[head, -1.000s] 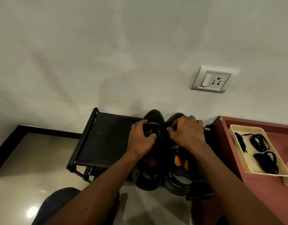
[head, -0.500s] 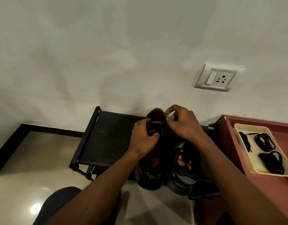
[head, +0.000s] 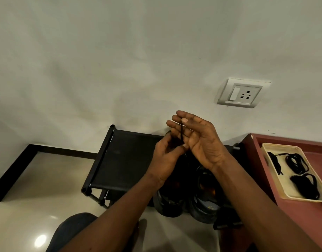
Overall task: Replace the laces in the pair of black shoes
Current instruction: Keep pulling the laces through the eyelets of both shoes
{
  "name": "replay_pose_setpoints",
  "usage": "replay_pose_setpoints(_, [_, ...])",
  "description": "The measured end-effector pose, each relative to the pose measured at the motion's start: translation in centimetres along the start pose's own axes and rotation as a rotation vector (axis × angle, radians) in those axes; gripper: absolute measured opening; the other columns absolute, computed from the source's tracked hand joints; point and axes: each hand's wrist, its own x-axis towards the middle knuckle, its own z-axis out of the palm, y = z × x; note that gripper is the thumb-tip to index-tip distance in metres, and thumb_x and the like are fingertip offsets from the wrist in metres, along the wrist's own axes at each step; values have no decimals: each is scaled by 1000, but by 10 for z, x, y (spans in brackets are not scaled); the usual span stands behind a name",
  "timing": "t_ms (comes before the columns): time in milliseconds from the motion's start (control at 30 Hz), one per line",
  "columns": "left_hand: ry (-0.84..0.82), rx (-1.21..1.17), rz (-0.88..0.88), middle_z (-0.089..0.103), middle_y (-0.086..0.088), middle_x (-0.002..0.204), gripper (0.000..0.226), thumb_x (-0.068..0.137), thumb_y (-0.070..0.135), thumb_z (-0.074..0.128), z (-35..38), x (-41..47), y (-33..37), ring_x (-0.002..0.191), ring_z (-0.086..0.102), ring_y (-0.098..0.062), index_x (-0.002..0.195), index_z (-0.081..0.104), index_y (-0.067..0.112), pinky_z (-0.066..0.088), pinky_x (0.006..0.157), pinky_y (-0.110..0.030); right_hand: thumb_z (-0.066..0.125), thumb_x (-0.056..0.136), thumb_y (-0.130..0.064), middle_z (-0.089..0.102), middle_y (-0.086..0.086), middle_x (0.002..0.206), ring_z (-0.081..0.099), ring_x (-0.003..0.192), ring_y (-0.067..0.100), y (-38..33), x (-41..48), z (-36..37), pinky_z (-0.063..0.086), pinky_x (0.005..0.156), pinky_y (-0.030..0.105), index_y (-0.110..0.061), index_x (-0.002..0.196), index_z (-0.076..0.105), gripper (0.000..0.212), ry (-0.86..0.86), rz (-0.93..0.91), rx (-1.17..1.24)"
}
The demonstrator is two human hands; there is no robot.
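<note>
Right hand (head: 198,140) has risen, pinching thin black lace (head: 181,132).

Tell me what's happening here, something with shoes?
A person is working on a pair of black shoes standing on a low black rack. The right hand is raised, pinching a black lace that runs down to the left hand, which is curled at the front of one shoe; what it grips is hidden. More spare laces lie in a cream tray on the reddish table.
</note>
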Motion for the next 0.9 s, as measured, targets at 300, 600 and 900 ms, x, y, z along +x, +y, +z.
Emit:
replay_pose_setpoints(300, [109, -269, -197, 59, -1, 73, 8, 101, 12, 61, -38, 14, 13, 55, 52, -9, 100, 68, 8, 59, 78, -35, 65, 98, -16, 74, 7, 126, 71, 116, 27, -6, 8, -23, 58, 93, 37, -9, 132, 65, 35, 213, -85, -72])
replay_pose_setpoints(600, [553, -132, -135, 74, 4, 75, 16, 100, 8, 61, -85, 31, 2, 46, 42, -5, 98, 76, 14, 36, 43, -18, 61, 101, -8, 75, 8, 101, 71, 69, 17, -4, 19, -62, 58, 65, 30, -12, 136, 59, 35, 547, 31, -367])
replay_pose_setpoints(900, [204, 367, 140, 79, 3, 91, 14, 96, 4, 69, -55, 24, -7, 90, 76, -10, 103, 76, 14, 59, 80, -21, 68, 97, -15, 63, -12, 128, 62, 79, -8, 20, 11, -38, 49, 72, 11, -40, 143, 57, 54, 1, -187, -1194])
